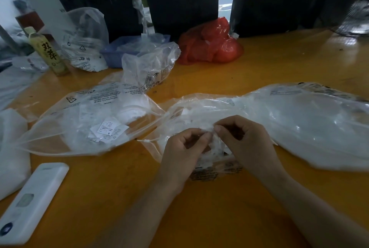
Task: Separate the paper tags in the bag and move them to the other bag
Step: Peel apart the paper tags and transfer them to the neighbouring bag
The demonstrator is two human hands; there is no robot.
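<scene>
We see both hands over the orange desk (219, 217): left hand (180, 153) and right hand (244, 143) pinch white paper tags (216, 144) at the mouth of the right bag (299, 123). Left bag (85, 119) already contains loose tags.
</scene>
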